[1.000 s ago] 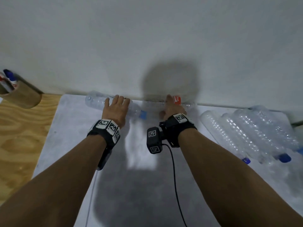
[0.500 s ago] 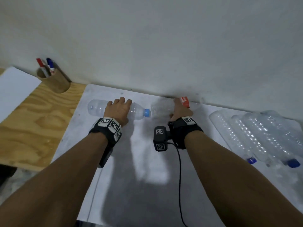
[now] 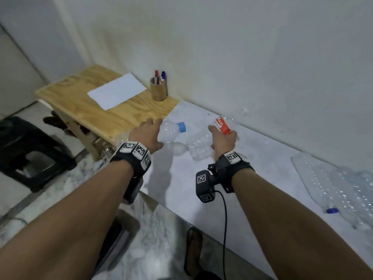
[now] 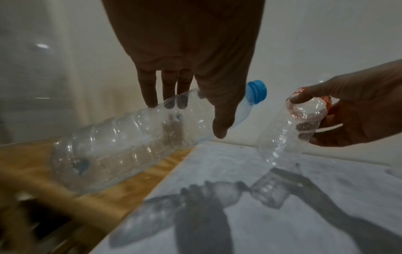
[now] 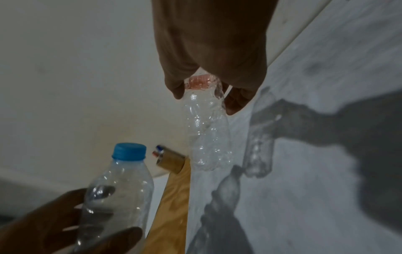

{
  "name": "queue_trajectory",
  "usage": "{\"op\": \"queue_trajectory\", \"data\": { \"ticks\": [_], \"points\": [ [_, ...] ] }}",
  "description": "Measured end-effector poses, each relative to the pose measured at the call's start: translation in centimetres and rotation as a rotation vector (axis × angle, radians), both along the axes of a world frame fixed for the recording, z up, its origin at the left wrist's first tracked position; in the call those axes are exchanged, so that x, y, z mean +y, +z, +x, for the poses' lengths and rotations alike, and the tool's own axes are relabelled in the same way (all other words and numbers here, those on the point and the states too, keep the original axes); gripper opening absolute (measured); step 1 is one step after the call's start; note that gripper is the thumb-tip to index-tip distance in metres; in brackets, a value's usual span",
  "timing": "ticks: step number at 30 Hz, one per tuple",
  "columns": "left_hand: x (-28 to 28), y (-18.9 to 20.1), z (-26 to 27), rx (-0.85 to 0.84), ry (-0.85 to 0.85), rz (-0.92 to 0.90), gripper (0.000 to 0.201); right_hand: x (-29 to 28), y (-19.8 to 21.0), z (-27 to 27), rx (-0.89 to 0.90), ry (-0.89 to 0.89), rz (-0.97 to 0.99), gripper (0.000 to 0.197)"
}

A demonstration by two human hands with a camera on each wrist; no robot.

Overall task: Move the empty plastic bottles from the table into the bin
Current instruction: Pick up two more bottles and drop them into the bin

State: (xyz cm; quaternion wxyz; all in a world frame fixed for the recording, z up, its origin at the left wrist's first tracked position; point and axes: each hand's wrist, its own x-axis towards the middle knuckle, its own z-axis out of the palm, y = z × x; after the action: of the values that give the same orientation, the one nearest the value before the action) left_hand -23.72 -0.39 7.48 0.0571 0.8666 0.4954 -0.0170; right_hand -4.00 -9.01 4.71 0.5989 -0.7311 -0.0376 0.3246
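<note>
My left hand grips a clear bottle with a blue cap around its upper body, lifted off the white table; the left wrist view shows fingers and thumb wrapped round this blue-capped bottle. My right hand holds a crumpled clear bottle with a red label near its labelled end, also raised. In the right wrist view this crumpled bottle hangs from my fingers above its shadow. Several more empty bottles lie on the table at the right. No bin can be identified with certainty.
A plywood table adjoins on the left, bearing a sheet of paper and a wooden pen cup. A black stool stands on the floor at the left. The wall runs along the table's far edge.
Both hands have lifted their bottles off the table and drawn them away from the wall. The head has turned left, bringing the plywood table and the black stool into view.
</note>
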Motion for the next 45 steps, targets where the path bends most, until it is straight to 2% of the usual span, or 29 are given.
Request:
{"op": "queue_trajectory", "data": {
  "ticks": [9, 13, 17, 21, 28, 32, 35, 39, 45],
  "points": [
    [-9.0, 1.2, -21.2, -0.223, 0.444, 0.000, 0.069, -1.2, 0.5, -19.7, -0.125, 0.427, 0.036, 0.061],
    [-12.0, -1.1, -28.9, -0.301, 0.627, -0.050, 0.076, -1.7, -1.3, -27.4, -0.219, 0.660, 0.022, 0.063],
    [-14.5, -5.1, -33.7, -0.419, 0.811, -0.107, 0.077, -1.6, -5.0, -33.2, -0.323, 0.879, -0.031, 0.065],
    [-16.2, -11.1, -36.2, -0.556, 0.951, -0.129, 0.075, -1.3, -10.4, -37.6, -0.361, 1.079, -0.052, 0.057],
    [-17.5, -23.9, -37.9, -0.850, 1.166, -0.137, 0.081, -0.2, -23.1, -42.3, -0.492, 1.362, -0.027, 0.053],
    [-17.7, -30.6, -38.0, -0.890, 1.243, -0.119, 0.070, 0.8, -30.1, -43.3, -0.535, 1.548, 0.006, 0.050],
    [-17.8, -35.0, -37.7, -0.885, 1.277, -0.116, 0.067, 0.7, -34.5, -43.6, -0.563, 1.600, 0.078, 0.059],
    [-18.1, -39.1, -36.6, -0.880, 1.228, -0.134, 0.063, 0.4, -38.9, -43.2, -0.567, 1.670, 0.143, 0.059],
    [-18.5, -42.9, -35.7, -0.929, 1.283, -0.220, 0.060, 0.6, -43.4, -42.7, -0.599, 1.777, -0.011, 0.052]
  ]
}}
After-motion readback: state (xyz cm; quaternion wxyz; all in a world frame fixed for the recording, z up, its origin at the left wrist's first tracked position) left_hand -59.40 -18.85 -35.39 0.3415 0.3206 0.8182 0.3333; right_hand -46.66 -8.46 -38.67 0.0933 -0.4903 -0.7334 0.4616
